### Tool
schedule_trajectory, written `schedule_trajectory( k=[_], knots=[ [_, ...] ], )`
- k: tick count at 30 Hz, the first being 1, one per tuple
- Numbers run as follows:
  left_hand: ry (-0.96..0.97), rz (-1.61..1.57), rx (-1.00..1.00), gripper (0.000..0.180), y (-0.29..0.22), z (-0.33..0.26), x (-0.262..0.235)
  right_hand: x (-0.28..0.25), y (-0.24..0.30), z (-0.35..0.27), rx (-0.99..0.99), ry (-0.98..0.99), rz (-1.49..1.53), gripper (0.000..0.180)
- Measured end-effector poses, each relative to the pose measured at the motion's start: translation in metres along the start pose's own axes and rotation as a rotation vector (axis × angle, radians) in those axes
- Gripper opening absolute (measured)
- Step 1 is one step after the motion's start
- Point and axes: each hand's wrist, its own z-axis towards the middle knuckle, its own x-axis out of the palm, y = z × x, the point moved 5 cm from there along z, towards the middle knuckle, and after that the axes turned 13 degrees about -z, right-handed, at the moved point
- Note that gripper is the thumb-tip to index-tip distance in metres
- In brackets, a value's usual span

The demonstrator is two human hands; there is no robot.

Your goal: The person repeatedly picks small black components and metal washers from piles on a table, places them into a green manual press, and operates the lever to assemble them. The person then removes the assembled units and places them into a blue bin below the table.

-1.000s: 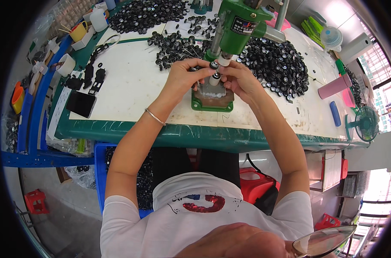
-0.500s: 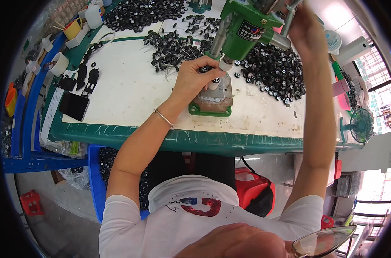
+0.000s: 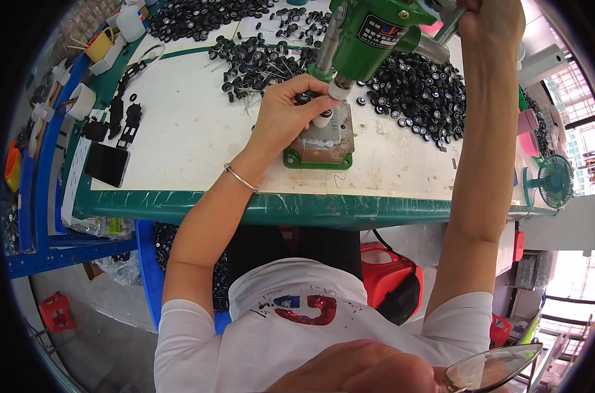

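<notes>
A green hand press [image 3: 366, 46] stands before me, its ram with a pale tip [image 3: 340, 88] above a metal base plate [image 3: 336, 141]. My left hand [image 3: 287, 111] is closed in a pinch beside that tip, thumb and forefinger nearly meeting. Something dark shows inside the curl of the fingers, but I cannot make out what they hold. Just below the thumb, a small black wheel [image 3: 325, 114] sits on a short white post [image 3: 321, 122]. Up at the right, my right hand [image 3: 490, 26] is wrapped round the metal press lever [image 3: 449, 27].
Black wheels with thin axles [image 3: 258, 65] lie heaped left of the press. A loose wheel pile [image 3: 418, 98] is to its right, another pile [image 3: 199, 19] at the far left. A phone [image 3: 107, 164], black plastic parts [image 3: 130, 121] and a green fan [image 3: 554, 181] flank the work.
My right hand has swung the lever and moved slightly right, now showing sharply. My left hand stays pinched by the ram tip. The whole view has shifted a little.
</notes>
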Motion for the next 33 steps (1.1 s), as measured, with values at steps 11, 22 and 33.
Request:
schedule_trajectory(
  k=[11,22,33],
  knots=[
    [0.013,0.031,0.034,0.010,0.000,-0.002,0.000,0.013,0.040,-0.046,-0.396,-0.080,0.117,0.031],
    [-0.050,-0.054,0.030,0.024,0.001,-0.001,0.000,0.014,0.057,-0.075,-0.521,-0.039,0.031,0.036],
    [-0.055,-0.192,-0.067,0.031,0.005,-0.005,-0.007,0.017,0.015,-0.024,0.036,-0.024,0.044,0.027]
  ],
)
